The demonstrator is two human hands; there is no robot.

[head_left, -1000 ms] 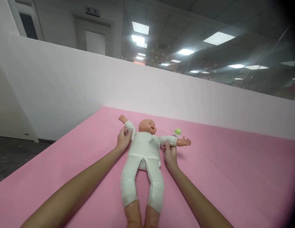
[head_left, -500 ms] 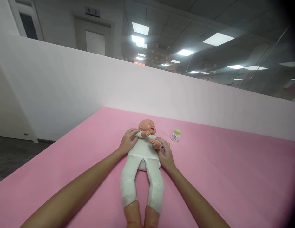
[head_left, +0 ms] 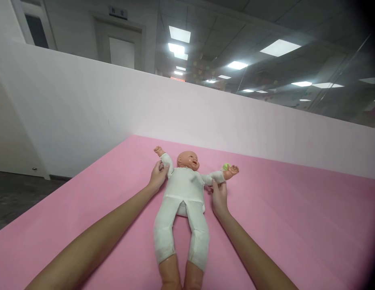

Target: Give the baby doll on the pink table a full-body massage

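Pink bench (head_left: 296, 225): doll (head_left: 184, 193) supine mid-surface. Left hand (head_left: 158, 180), right hand (head_left: 219, 196) fingers closed on doll's sleeved arms, spreading them outward. Green-capped bottle (head_left: 225, 166) just behind doll's wrist.

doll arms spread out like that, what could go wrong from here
The doll's outstretched hand sits right in front of the small green-capped bottle; the right hand, gripping that sleeve, could swing it into the bottle and tip it. The left hand pinches only the other sleeve, so the cloth might slip or twist rather than move the arm.
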